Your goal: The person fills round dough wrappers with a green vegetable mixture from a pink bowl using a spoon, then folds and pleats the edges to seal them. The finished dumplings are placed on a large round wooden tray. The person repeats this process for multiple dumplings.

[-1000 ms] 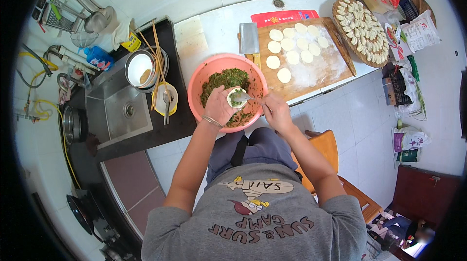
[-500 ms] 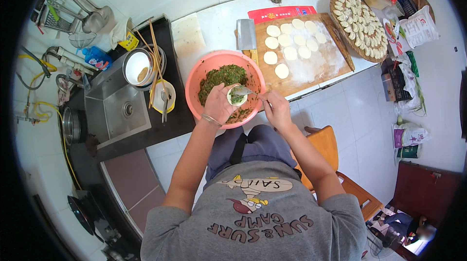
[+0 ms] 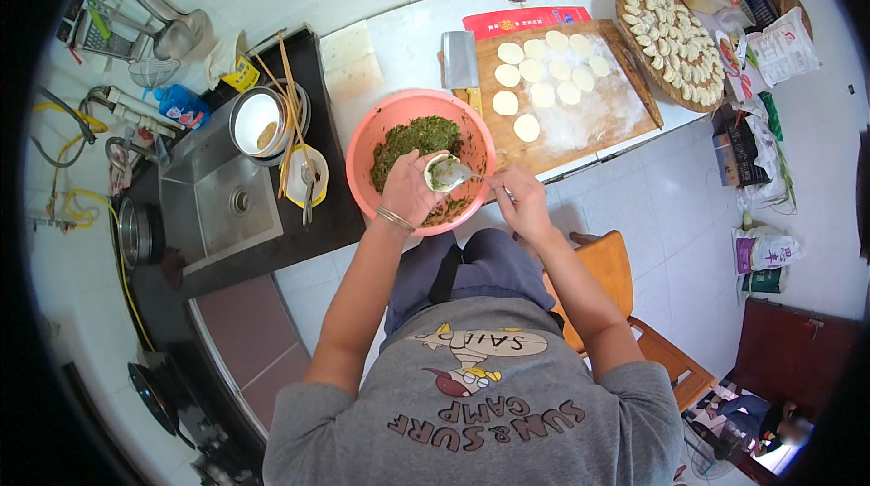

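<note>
Over the near side of a pink basin (image 3: 359,180), my left hand (image 3: 408,189) cups a round dumpling wrapper (image 3: 433,180). Green filling lies on the wrapper, partly covered by the spoon. My right hand (image 3: 523,200) grips a metal spoon (image 3: 458,173) by its handle, its bowl pressed onto the filling in the wrapper. Chopped green filling (image 3: 426,135) fills much of the basin. Right of it, several round wrappers (image 3: 542,95) lie on a floured wooden board (image 3: 580,134). A cleaver (image 3: 459,60) rests along the board's left edge.
A round tray (image 3: 705,104) of folded dumplings stands at the far right, beside a rolling pin (image 3: 634,78) on the board. To the left are a steel sink (image 3: 208,232), stacked bowls (image 3: 256,124) with chopsticks, and a yellow-rimmed container (image 3: 313,164). An orange chair (image 3: 603,278) stands at right.
The spoon's bowl has tilted and shifted slightly over the wrapper, now lying flatter on the filling. My right hand has moved a little to the right; the left hand stays nearly in place.
</note>
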`<state>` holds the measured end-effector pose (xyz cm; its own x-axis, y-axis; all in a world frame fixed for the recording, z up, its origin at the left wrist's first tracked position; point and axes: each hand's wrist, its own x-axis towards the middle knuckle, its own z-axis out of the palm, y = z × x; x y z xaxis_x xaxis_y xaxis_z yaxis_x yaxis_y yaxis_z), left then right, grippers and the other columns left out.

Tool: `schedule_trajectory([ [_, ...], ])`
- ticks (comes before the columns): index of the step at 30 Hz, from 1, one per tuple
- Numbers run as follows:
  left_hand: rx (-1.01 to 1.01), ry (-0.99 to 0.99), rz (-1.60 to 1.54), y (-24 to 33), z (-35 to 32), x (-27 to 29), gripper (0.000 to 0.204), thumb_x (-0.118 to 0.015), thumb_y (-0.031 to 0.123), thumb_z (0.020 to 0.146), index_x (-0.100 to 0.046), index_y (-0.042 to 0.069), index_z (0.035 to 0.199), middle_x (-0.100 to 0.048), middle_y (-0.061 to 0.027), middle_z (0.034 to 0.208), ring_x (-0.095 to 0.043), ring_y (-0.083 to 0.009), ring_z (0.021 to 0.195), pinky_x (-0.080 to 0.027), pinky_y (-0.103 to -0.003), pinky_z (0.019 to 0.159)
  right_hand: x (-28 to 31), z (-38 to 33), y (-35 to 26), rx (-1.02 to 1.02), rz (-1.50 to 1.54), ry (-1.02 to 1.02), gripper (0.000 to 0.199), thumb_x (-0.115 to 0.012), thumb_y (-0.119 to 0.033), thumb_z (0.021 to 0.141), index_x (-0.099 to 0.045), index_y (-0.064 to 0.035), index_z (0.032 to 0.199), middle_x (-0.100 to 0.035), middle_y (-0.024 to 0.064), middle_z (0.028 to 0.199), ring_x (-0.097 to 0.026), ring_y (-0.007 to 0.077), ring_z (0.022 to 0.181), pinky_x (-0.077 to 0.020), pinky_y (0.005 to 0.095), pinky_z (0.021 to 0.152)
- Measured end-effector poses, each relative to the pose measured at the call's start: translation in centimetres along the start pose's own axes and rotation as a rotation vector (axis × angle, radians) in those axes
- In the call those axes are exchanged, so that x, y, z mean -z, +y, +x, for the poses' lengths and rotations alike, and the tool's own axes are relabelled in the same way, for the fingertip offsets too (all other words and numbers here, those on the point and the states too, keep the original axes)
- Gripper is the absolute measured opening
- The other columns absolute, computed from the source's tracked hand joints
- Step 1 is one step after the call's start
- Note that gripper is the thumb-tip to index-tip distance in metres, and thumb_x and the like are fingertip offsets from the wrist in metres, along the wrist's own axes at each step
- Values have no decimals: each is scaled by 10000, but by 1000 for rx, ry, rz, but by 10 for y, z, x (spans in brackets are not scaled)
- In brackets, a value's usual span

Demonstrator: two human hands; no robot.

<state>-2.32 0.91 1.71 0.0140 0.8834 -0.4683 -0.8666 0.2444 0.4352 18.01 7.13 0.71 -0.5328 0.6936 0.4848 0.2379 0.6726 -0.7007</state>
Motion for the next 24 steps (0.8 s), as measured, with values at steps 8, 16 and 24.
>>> schedule_trajectory([
  [8, 26, 35, 53, 0, -2, -6, 565, -281, 351, 956, -415, -113, 1250, -529, -233, 1214, -522, -337, 1160, -399, -479, 1024, 10, 15, 2, 131, -29, -126, 105, -628, 40, 713, -627, -23, 797, -573, 96, 743, -575, 269, 717, -467, 359, 625],
  [16, 70, 10, -78, -4, -3, 1, 606, -245, 362, 950, -400, -126, 1274, -500, -250, 1269, -508, -345, 1182, -387, -481, 1032, 9, 11, 16, -33, 83, -131, 99, -642, 47, 734, -626, -11, 813, -566, 101, 737, -571, 251, 709, -451, 335, 610],
  [24, 21, 31, -127, 4, -3, 10, 587, -270, 355, 952, -407, -122, 1265, -521, -242, 1225, -518, -351, 1152, -401, -513, 1003, -8, -1, 37, -547, 299, -60, 123, -635, -4, 790, -672, -45, 899, -585, 86, 753, -573, 182, 690, -451, 294, 617],
])
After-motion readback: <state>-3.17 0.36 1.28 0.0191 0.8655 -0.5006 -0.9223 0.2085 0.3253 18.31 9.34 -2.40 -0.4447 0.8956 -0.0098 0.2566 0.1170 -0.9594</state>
